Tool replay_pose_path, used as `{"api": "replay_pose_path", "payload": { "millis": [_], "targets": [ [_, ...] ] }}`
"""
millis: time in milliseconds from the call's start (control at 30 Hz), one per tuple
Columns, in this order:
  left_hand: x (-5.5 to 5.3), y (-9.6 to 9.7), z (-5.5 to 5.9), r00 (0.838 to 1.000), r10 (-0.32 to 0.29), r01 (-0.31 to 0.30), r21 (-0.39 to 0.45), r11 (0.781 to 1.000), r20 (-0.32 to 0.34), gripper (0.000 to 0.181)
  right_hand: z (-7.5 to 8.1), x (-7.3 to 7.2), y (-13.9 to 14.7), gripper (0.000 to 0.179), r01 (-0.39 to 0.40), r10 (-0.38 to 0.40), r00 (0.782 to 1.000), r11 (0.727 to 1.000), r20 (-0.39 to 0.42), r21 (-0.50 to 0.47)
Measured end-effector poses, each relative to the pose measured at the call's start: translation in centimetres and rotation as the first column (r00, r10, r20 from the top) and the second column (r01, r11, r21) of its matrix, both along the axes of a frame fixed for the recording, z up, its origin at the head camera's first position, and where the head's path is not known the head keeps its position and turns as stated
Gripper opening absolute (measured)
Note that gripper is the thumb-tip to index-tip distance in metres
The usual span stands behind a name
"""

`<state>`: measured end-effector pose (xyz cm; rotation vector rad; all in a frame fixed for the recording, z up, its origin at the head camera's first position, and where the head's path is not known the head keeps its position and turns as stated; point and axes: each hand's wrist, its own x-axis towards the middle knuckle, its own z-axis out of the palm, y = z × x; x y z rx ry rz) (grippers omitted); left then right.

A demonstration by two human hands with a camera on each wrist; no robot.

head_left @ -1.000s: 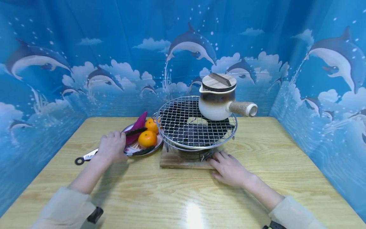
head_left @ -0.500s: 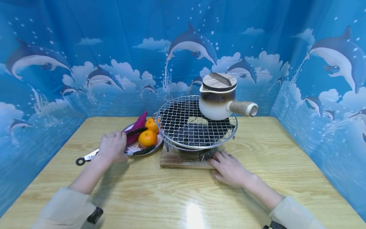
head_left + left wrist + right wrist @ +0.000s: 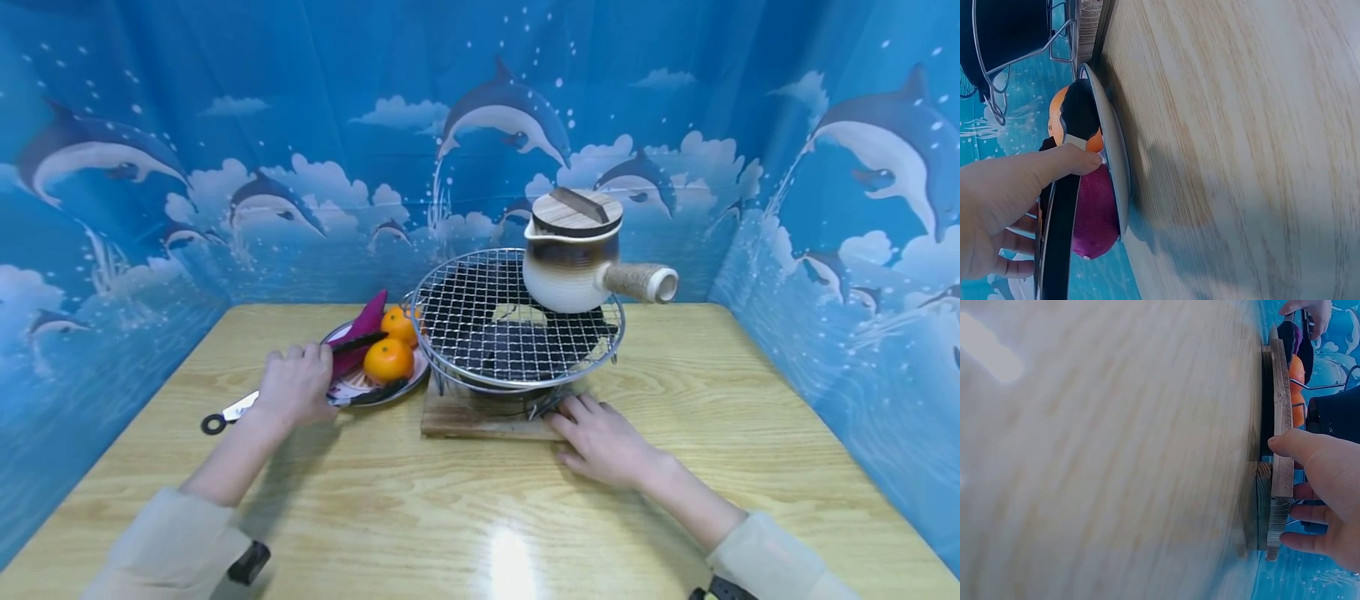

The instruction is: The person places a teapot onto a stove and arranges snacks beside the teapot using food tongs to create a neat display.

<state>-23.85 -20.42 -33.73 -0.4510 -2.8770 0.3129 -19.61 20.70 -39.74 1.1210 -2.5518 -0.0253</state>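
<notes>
In the head view my left hand (image 3: 294,390) grips a pair of tongs (image 3: 1060,234) whose handle end sticks out behind the wrist. Their two black tips spread on either side of the front orange (image 3: 388,362). That fruit lies on a patterned plate (image 3: 1117,169) with a second orange (image 3: 397,323) and a long magenta vegetable (image 3: 371,317) like a sweet potato. My right hand (image 3: 600,440) holds the front right corner of a wooden board (image 3: 480,427). In the right wrist view its thumb lies against the board's edge, with the other fingers on the far side.
A round stove with a wire grill (image 3: 487,333) stands on the board, right beside the plate. On the grill's right side sits a white and brown pot (image 3: 566,283) with a wooden lid, its side handle (image 3: 637,282) jutting right. A dolphin-print curtain (image 3: 337,125) encloses the table.
</notes>
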Motion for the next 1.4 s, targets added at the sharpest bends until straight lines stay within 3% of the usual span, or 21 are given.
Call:
{"api": "replay_pose_path", "payload": {
  "millis": [533,1400],
  "targets": [
    [0.17,-0.21,-0.31,1.000,0.012,-0.012,0.051,0.999,0.000,0.080,0.22,0.14,0.02,0.038,0.009,-0.010,1.000,1.000,0.016,0.013],
    [0.87,-0.58,0.38,1.000,0.009,-0.009,0.051,0.999,-0.006,0.088,-0.02,0.09,0.04,0.040,-0.002,0.002,1.000,1.000,-0.004,-0.008]
  ]
}}
